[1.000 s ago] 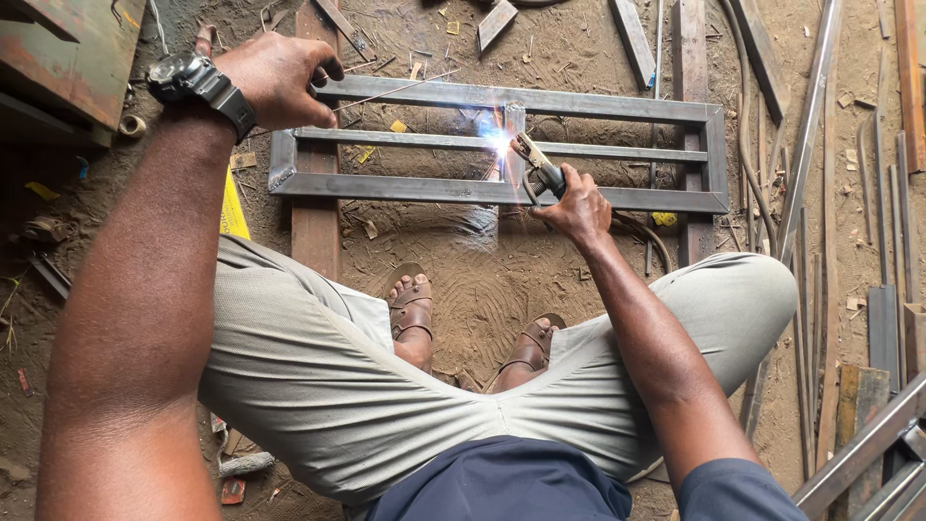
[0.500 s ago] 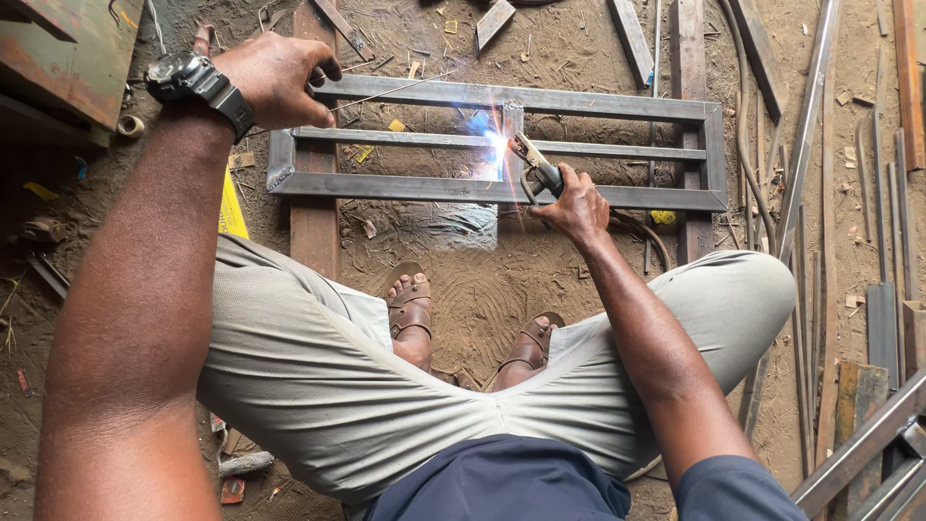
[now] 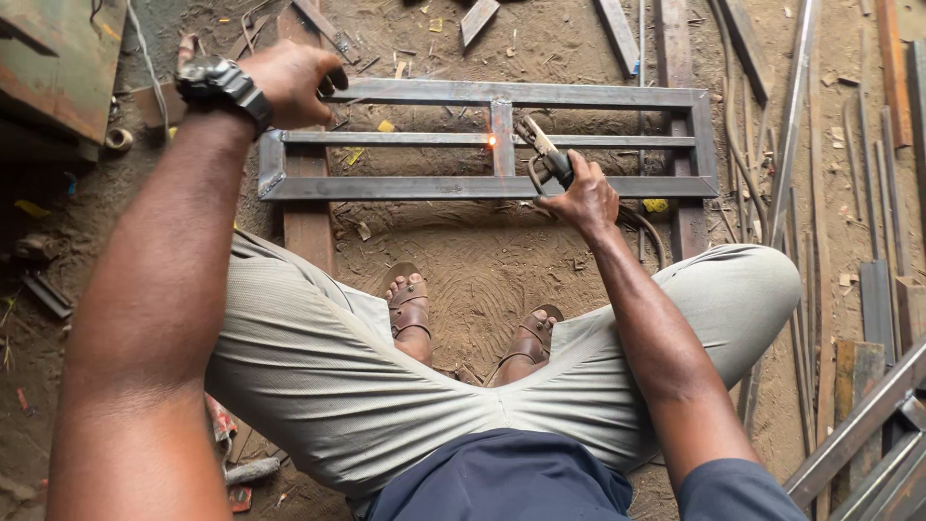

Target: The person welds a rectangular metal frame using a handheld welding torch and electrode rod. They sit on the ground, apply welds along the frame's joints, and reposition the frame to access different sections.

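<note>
The steel frame (image 3: 487, 183) lies flat on the dirt floor in front of the squatting person's sandalled feet (image 3: 410, 304), propped on two wooden planks (image 3: 307, 227) that run under it; it is a rectangle of flat bar with a thinner middle rail and one short upright piece near its centre.

Right hand (image 3: 579, 198): closed around the handle of an electrode holder (image 3: 545, 154), just over the near rail of the frame, right of the upright; the holder's tip points toward a small orange glow (image 3: 491, 141) where the upright meets the middle rail; a cable trails off below the hand.

Left hand (image 3: 294, 82): curled shut and resting at the frame's far left corner, fingers bent over the top rail; whether it truly clamps the bar or only presses on it cannot be told; a black wristwatch (image 3: 220, 85) sits on that wrist.

Handling judgement: the frame looks rigid and fairly heavy, unlikely to flex; the joint near the glow is probably hot; safest hold would be on the outer rails toward the left end, well away from the glow; cut edges may be sharp.

Loose steel bars (image 3: 873, 193) lie to the right of the frame; scrap offcuts lie beyond it.
</note>
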Demonstrator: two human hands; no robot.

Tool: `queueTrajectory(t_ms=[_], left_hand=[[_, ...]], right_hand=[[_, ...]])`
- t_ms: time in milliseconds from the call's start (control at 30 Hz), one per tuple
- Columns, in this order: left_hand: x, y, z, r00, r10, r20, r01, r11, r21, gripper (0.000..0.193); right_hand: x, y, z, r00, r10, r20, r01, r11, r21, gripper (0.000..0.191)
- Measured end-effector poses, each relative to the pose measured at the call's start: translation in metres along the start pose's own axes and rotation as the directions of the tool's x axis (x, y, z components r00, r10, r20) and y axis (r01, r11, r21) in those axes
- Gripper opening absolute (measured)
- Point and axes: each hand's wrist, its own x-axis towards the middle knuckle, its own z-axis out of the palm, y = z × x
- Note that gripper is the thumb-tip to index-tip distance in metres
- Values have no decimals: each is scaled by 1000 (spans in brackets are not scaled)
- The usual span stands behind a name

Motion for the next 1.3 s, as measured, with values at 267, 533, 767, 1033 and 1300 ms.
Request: queueTrajectory(t_ms=[267, 533, 767, 1033, 1300], left_hand=[[24, 21, 10, 991, 50, 126, -62, 994, 95, 60], [22, 22, -9, 993, 118, 3, -118, 993, 31, 50], [11, 29, -6, 998, 64, -9, -64, 996, 54, 53], [17, 23, 1, 983, 175, -63, -168, 980, 103, 48], [13, 31, 0, 995, 98, -3, -98, 989, 108, 56]], right_hand=[[-46, 24, -14, 986, 130, 101, -135, 990, 36, 108], [-65, 24, 9, 998, 30, 60, -34, 996, 77, 99], [-57, 12, 12, 998, 21, 60, -27, 995, 92, 102], [-56, 6, 14, 996, 22, 85, -28, 997, 72, 99], [-56, 6, 15, 997, 5, 74, -9, 999, 52, 97]])
